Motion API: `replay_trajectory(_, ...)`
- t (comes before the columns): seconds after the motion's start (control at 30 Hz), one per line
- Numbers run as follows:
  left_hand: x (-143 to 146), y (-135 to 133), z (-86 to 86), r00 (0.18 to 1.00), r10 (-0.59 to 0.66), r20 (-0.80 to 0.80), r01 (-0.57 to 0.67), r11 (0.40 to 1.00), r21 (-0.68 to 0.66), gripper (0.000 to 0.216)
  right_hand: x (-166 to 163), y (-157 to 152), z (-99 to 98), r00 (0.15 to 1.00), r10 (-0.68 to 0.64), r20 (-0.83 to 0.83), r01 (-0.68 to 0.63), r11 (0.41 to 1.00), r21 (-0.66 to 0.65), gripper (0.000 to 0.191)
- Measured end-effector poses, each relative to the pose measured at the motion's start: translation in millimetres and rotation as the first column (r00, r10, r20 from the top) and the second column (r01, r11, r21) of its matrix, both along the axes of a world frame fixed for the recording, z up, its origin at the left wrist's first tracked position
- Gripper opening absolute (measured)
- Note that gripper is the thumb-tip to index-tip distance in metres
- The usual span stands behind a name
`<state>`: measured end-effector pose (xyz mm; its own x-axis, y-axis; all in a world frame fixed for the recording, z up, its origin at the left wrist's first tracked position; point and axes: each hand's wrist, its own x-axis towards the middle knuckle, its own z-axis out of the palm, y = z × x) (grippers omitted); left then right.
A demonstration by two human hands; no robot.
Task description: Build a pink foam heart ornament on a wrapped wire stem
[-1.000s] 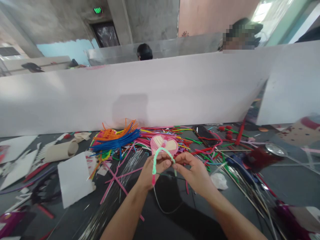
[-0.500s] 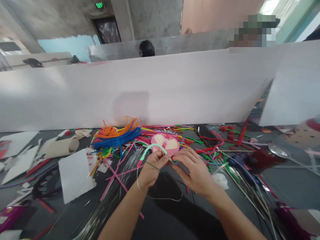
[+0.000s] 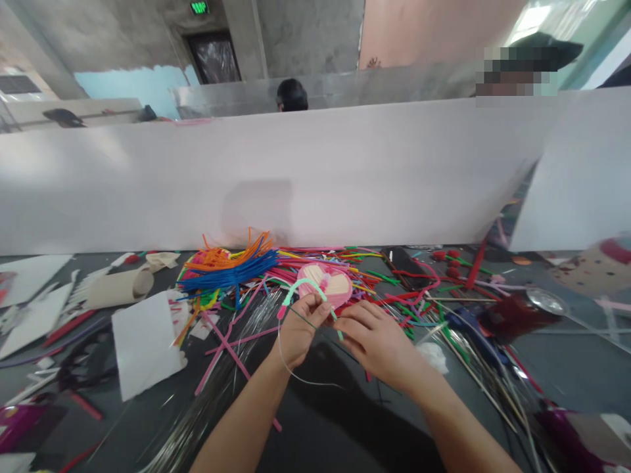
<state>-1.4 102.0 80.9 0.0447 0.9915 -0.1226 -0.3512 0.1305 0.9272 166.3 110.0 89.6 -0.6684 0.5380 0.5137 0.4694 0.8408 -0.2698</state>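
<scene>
A light green pipe cleaner [image 3: 302,282] arches over my left hand [image 3: 302,332], whose thumb and fingers are pinched on it. The arch has a bright pink end, from which a thin pale wire loops below the hand. A thin dark green strand crosses the left fingers. My right hand [image 3: 374,338] is closed with bent fingers at the short green tail of the pipe cleaner, its fingertips touching it. Just behind the hands lies a pink-edged heart [image 3: 338,282] with cream halves and a pink middle.
Orange and blue pipe cleaner bundles [image 3: 231,269] lie back left, near a cardboard tube [image 3: 118,289] and white card [image 3: 145,348]. A red can [image 3: 520,315] stands right. Silvery wire strands [image 3: 217,387] cover the left front. A white partition [image 3: 345,177] closes the back.
The right fingers have shifted slightly around the green tail, which now points more downward. The pale wire loop has swung and changed shape. The left hand keeps its pinch.
</scene>
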Motion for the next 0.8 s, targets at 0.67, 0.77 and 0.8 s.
replay_trajectory(0.67,2.5,-4.0,10.1,0.997,0.045,0.055,-0.043,0.998,-0.045,0.025,-7.9,2.1,-5.5,0.985,0.008,-0.172,0.038,0.964,0.261,0.013)
replay_trajectory(0.77,3.4,-5.1,7.3,0.996,0.057,0.068,-0.056,0.998,-0.017,0.024,-9.3,0.3,-7.9,0.984,0.016,-0.178,0.034,0.962,0.271,0.014)
replay_trajectory(0.8,3.6,-5.3,6.7,0.995,0.063,0.073,-0.062,0.998,-0.014,0.024,-9.6,-0.4,-8.6,0.984,0.015,-0.180,0.035,0.963,0.268,0.014)
